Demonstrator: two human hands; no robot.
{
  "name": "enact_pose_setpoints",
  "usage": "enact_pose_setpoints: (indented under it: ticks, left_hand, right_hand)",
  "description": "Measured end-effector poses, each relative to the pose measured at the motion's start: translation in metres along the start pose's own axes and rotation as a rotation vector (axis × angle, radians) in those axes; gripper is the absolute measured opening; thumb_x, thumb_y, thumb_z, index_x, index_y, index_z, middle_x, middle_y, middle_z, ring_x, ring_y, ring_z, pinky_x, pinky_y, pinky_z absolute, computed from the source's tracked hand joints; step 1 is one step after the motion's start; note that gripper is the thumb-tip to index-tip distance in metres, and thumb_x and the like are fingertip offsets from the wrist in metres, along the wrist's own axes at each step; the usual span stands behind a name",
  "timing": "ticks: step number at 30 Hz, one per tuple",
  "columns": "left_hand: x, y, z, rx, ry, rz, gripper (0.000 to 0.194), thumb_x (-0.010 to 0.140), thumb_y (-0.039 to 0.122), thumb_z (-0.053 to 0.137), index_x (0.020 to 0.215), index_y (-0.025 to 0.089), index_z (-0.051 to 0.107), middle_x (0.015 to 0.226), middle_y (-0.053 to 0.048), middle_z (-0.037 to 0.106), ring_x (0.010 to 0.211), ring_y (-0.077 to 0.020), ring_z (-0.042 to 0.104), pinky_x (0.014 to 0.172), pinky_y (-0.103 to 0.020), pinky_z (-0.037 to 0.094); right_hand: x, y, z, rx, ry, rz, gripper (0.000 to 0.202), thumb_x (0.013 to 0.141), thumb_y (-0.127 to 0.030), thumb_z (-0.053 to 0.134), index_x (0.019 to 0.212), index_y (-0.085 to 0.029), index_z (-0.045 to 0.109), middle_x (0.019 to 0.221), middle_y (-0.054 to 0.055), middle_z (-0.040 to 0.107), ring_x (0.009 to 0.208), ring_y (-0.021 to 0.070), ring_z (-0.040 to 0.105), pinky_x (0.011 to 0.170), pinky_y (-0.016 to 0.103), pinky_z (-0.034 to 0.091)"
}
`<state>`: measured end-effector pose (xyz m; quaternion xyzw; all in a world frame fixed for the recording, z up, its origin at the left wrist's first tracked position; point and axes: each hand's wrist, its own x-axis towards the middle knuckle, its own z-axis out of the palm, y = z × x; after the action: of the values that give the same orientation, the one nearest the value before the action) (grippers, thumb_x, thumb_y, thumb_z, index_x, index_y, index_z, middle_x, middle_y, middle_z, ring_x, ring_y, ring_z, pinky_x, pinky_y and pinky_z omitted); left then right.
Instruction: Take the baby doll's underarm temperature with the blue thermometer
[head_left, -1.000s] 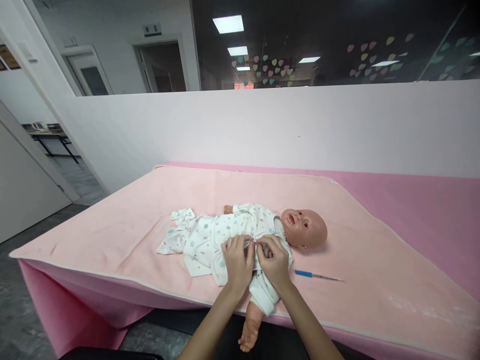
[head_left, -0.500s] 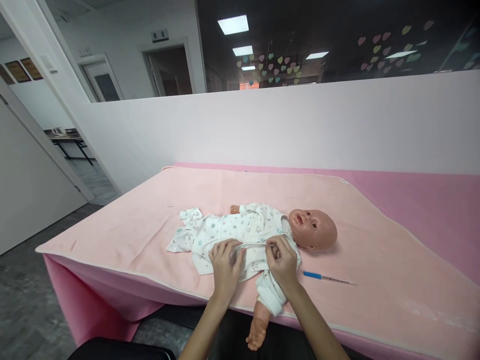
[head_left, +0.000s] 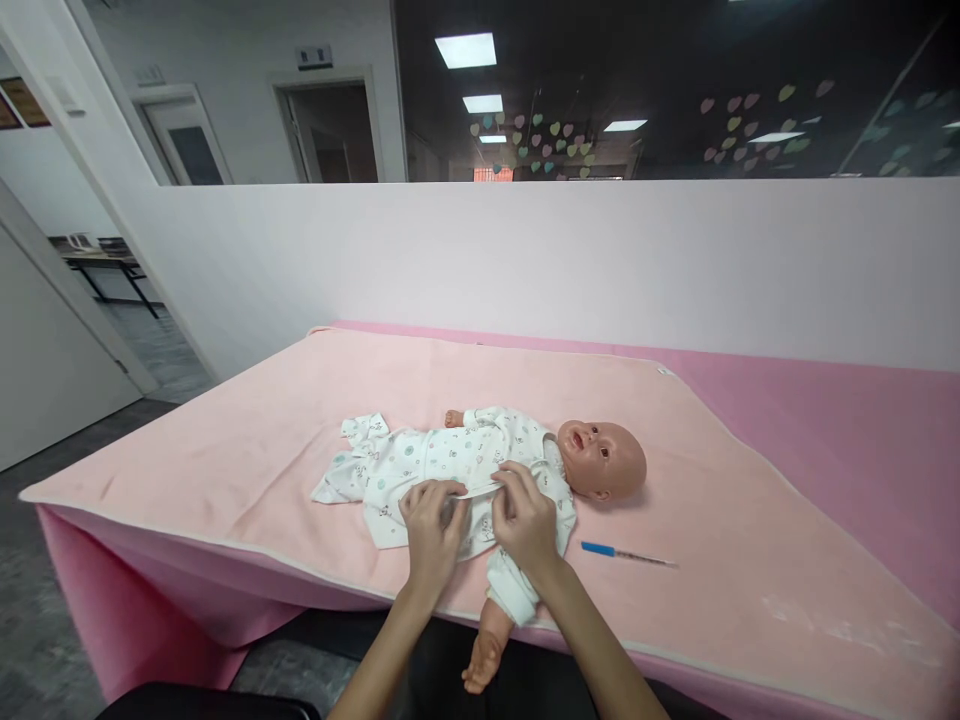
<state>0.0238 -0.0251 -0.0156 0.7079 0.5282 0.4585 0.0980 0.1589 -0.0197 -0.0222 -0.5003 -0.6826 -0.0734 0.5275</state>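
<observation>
A baby doll [head_left: 604,460] lies on its back, its head to the right. It wears a white patterned baby top [head_left: 450,450] and matching trousers [head_left: 349,470]. Over the doll's middle, my left hand [head_left: 435,525] pinches the top's edge between thumb and fingers. A little to the right, my right hand [head_left: 525,515] also pinches that edge, and a narrow white strip of cloth [head_left: 480,491] stretches between both hands. The doll's near arm [head_left: 487,645] sticks out of a bunched sleeve [head_left: 512,588] and hangs past the table edge.
A peach-pink blanket [head_left: 720,500] covers the table, over a darker pink cloth [head_left: 825,410]. Right of the doll lies a thin thermometer-like stick with a blue end [head_left: 600,549]. Behind the table stands a white wall [head_left: 562,260]. A dark chair edge [head_left: 210,702] shows at bottom left.
My right hand has slid left along the garment's edge, nearer to my left hand, which keeps its pinch. The whole view has shifted slightly, so the doll appears further left.
</observation>
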Motion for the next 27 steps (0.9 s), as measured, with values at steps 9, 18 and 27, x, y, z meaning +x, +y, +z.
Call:
enact_pose_setpoints:
  ticks: [9,18,27]
  left_hand:
    - [-0.001,-0.002,-0.001,-0.085,0.011,-0.058,0.023,0.087,0.03,0.04,0.087,0.024,0.062,0.087,-0.002,0.065,0.089,-0.02,0.054,0.084,-0.039,0.035]
    - [0.0,-0.007,0.002,-0.111,0.107,-0.1,0.018,0.083,0.035,0.049,0.088,0.023,0.062,0.088,-0.003,0.065,0.087,-0.0206,0.056,0.083,-0.039,0.039]
    - [-0.002,-0.01,0.005,-0.157,0.137,-0.165,0.021,0.08,0.039,0.054,0.091,0.022,0.059,0.092,-0.004,0.064,0.093,-0.0214,0.054,0.085,-0.039,0.041]
  right_hand:
    - [0.003,-0.01,0.014,0.111,-0.226,0.004,0.02,0.078,-0.01,0.045,0.086,-0.022,0.059,0.081,0.001,0.063,0.072,0.0134,0.061,0.063,0.022,0.046]
    - [0.001,-0.005,0.011,0.2,-0.25,0.038,0.015,0.082,-0.017,0.049,0.09,-0.022,0.061,0.084,0.002,0.064,0.075,0.014,0.061,0.066,0.023,0.047]
    - [0.0,-0.003,0.013,0.22,-0.261,0.097,0.012,0.087,-0.024,0.049,0.086,-0.022,0.061,0.082,0.001,0.063,0.073,0.0133,0.061,0.066,0.022,0.046]
